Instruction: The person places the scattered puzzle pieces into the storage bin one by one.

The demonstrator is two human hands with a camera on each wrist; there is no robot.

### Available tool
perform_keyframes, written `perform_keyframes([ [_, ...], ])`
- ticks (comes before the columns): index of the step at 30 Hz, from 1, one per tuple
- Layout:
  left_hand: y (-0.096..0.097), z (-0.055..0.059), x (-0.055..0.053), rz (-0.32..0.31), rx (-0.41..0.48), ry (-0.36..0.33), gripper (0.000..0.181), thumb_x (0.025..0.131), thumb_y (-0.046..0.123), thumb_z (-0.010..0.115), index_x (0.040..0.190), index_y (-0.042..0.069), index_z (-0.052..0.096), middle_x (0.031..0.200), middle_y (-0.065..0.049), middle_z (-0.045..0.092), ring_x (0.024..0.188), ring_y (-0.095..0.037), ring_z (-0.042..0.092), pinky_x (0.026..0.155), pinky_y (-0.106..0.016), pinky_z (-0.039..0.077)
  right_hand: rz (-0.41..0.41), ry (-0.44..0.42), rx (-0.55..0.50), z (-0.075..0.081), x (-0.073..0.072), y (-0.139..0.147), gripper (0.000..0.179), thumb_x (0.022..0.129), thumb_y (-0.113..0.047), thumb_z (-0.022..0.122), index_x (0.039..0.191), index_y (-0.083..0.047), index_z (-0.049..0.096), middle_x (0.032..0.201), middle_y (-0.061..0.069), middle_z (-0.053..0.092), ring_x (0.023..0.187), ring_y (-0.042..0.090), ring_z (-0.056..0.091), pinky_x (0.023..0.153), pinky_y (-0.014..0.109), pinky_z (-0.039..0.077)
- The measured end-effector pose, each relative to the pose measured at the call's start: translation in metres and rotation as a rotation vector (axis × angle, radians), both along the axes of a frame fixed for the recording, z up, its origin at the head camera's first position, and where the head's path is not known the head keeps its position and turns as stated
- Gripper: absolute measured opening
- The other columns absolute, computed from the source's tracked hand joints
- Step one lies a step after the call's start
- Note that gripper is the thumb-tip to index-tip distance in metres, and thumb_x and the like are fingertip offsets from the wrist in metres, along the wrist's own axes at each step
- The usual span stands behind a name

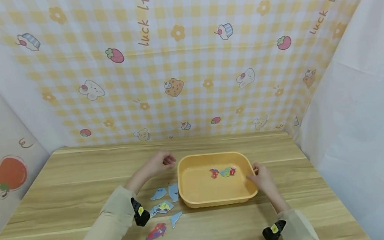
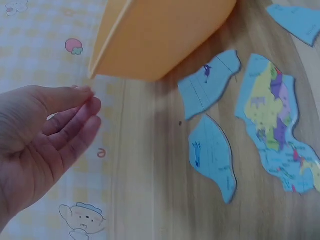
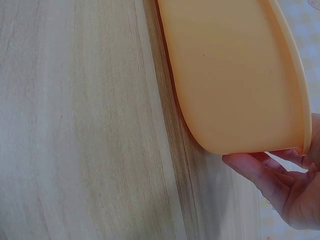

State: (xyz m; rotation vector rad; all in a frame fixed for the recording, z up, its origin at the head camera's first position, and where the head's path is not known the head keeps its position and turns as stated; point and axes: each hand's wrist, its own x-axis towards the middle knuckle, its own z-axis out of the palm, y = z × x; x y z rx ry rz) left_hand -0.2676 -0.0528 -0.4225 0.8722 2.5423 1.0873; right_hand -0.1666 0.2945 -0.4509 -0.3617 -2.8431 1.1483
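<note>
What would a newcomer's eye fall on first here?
Probably the orange tray on the wooden table, with small colourful pieces inside and the right hand gripping its right end. Then the loose map pieces to its left. Behind hangs a yellow-checked cloth with cartoon prints.

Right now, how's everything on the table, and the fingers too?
Yellow tray: upright on the table
Pieces inside: lying on its bottom
Three blue pieces: flat, outside the tray
Yellow-patterned piece: flat, outside too
Red-purple piece: flat, outside too
Left fingers: loosely bent, nothing visible held
Right fingers: gripping the tray's right end
</note>
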Motion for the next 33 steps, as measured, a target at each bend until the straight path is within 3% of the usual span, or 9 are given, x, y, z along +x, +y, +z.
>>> perform_keyframes([
  [3,-0.007,-0.006,0.004,-0.039,-0.009,0.009,0.015,0.081,-0.004,0.061,0.096,-0.007,0.060,0.088,-0.015,0.065,0.081,-0.022,0.062,0.074,-0.030,0.053,-0.005,-0.005,0.001,-0.002,0.000,0.001,0.014,0.074,0.000,0.061,0.084,0.005,0.052,0.078,0.023,0.062,0.063,0.021,0.059,0.051,0.028,0.051],
  [6,-0.012,-0.012,0.007,-0.063,-0.042,-0.032,0.017,0.080,-0.004,0.061,0.097,-0.007,0.059,0.089,-0.015,0.064,0.082,-0.022,0.062,0.074,-0.030,0.053,-0.003,-0.009,0.001,-0.003,0.000,0.002,0.014,0.074,0.001,0.061,0.085,0.005,0.053,0.079,0.024,0.062,0.063,0.021,0.060,0.052,0.028,0.051],
  [11,-0.017,-0.018,0.015,-0.026,-0.099,-0.142,0.022,0.079,0.002,0.066,0.100,-0.003,0.058,0.091,-0.010,0.063,0.083,-0.018,0.060,0.075,-0.030,0.052,0.007,-0.018,-0.006,-0.001,-0.001,0.002,0.014,0.075,0.001,0.060,0.086,0.006,0.053,0.079,0.024,0.062,0.062,0.021,0.059,0.051,0.028,0.051],
  [14,-0.017,-0.020,0.019,-0.034,-0.114,-0.160,0.026,0.078,0.005,0.068,0.101,-0.002,0.058,0.091,-0.010,0.062,0.083,-0.016,0.058,0.075,-0.029,0.051,0.013,-0.026,-0.012,0.001,-0.003,0.000,0.015,0.076,0.001,0.060,0.087,0.006,0.052,0.078,0.023,0.061,0.061,0.020,0.059,0.051,0.028,0.051],
  [18,-0.014,-0.024,0.022,-0.078,-0.127,-0.142,0.029,0.076,0.008,0.071,0.098,-0.004,0.057,0.088,-0.011,0.060,0.079,-0.016,0.054,0.069,-0.026,0.048,0.007,-0.033,-0.008,0.002,-0.004,-0.002,0.015,0.076,0.000,0.060,0.088,0.005,0.052,0.077,0.021,0.062,0.061,0.019,0.058,0.050,0.027,0.050],
  [25,-0.002,-0.030,0.028,-0.021,-0.234,-0.155,0.040,0.070,0.017,0.078,0.095,-0.001,0.052,0.082,-0.008,0.051,0.073,-0.016,0.044,0.063,-0.025,0.039,-0.004,-0.022,-0.036,0.003,-0.003,-0.002,0.013,0.076,0.001,0.059,0.086,0.005,0.052,0.076,0.021,0.061,0.060,0.019,0.058,0.050,0.027,0.050],
  [33,0.008,-0.030,0.036,-0.013,-0.390,-0.038,0.046,0.064,0.025,0.082,0.093,0.002,0.055,0.082,-0.005,0.049,0.077,-0.017,0.043,0.068,-0.028,0.039,-0.007,-0.028,-0.038,0.001,0.000,-0.001,0.014,0.076,0.001,0.059,0.086,0.005,0.051,0.077,0.021,0.061,0.061,0.019,0.058,0.050,0.027,0.050],
])
